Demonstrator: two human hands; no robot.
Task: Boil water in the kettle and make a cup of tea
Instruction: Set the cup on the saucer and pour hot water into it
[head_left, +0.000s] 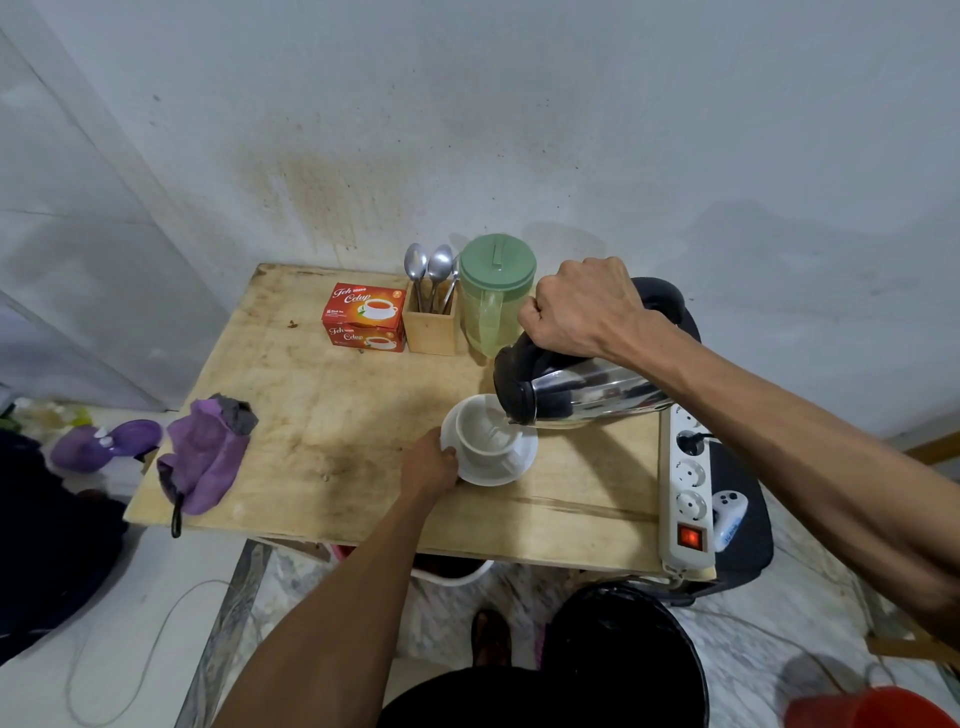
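Observation:
A steel kettle (587, 392) with a black lid and handle is tipped over a white cup (480, 428), its spout at the cup's rim, and water runs into the cup. My right hand (582, 306) grips the kettle's handle from above. The cup stands on a white saucer (519, 460) on the wooden table (332, 405). My left hand (428, 462) holds the saucer's left edge with its fingers curled on the rim. A red tea box (363, 317) stands at the back of the table.
Behind the kettle are a wooden holder with three spoons (431, 312) and a green-lidded jug (493, 293). A purple cloth (205, 454) lies at the table's left edge. A white power strip (685, 488) with a lit red switch runs along the right edge.

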